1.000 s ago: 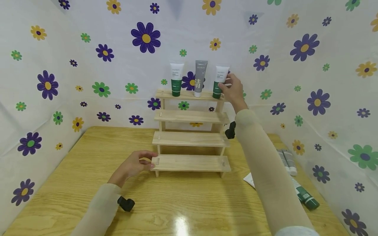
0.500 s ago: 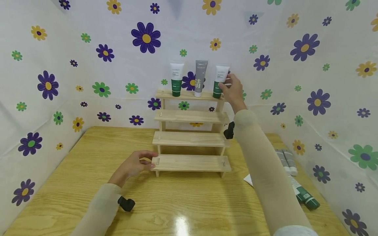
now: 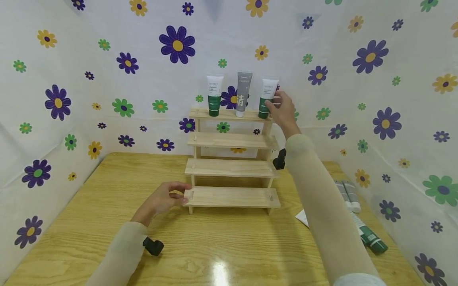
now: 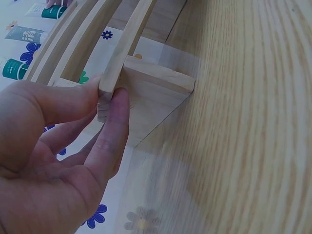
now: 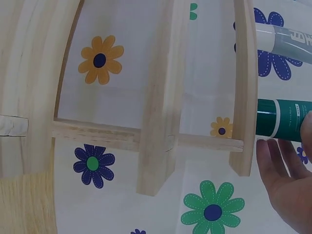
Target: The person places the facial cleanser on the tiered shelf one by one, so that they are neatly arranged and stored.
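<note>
My right hand (image 3: 284, 108) holds a white and green squeeze tube (image 3: 268, 89) between thumb and fingers. The tube stands cap down at the right end of the top tier of a stepped wooden rack (image 3: 231, 169). In the right wrist view its green cap (image 5: 266, 117) meets the shelf edge. Left of it on that tier stand a grey tube (image 3: 243, 89) and another white and green tube (image 3: 214, 93), both upright. My left hand (image 3: 165, 198) pinches the left end of the lowest shelf; the left wrist view shows thumb above and fingers below the board (image 4: 114, 80).
On the wooden table (image 3: 150, 254), to the right, lie grey tubes (image 3: 351, 196) and a green and white tube (image 3: 372, 240). A white tube end (image 3: 302, 217) shows beside my right sleeve, which hides part of the pile. A flowered cloth (image 3: 125, 24) backs the rack.
Both hands keep their places, apart from a very slight shift of the right forearm. The tubes on the top tier stand as before.
</note>
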`<action>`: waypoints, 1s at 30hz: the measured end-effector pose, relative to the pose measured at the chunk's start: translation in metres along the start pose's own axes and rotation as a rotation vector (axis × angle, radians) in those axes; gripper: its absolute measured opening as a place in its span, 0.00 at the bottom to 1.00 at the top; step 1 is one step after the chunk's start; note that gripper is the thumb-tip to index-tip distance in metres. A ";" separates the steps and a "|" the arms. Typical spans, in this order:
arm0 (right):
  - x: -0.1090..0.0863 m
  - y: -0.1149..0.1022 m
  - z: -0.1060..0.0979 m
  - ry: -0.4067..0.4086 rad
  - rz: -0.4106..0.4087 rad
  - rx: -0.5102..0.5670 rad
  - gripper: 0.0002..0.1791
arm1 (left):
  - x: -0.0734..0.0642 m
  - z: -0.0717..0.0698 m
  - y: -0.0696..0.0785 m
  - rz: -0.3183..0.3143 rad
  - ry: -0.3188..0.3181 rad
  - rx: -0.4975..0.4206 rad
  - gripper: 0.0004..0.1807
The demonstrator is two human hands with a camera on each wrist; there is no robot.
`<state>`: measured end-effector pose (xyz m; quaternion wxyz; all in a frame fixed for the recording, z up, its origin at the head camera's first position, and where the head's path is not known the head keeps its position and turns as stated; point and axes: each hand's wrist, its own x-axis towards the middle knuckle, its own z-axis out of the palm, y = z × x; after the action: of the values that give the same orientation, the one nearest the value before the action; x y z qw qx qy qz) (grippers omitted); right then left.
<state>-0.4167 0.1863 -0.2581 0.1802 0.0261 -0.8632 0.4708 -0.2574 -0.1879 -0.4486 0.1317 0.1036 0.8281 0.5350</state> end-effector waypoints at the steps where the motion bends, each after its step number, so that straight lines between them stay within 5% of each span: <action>1: 0.000 0.001 0.000 -0.003 0.003 0.003 0.27 | 0.000 0.000 0.000 0.001 -0.001 -0.001 0.24; 16: -0.012 0.007 -0.028 -0.009 0.006 0.001 0.30 | -0.001 0.001 0.000 0.003 0.004 0.003 0.24; 30: -0.038 0.009 -0.058 -0.159 0.025 -0.109 0.29 | 0.000 0.002 -0.002 -0.008 0.015 0.000 0.23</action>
<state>-0.3665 0.2345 -0.2492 0.1065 0.0427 -0.8995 0.4216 -0.2564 -0.1873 -0.4514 0.1274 0.0962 0.8295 0.5352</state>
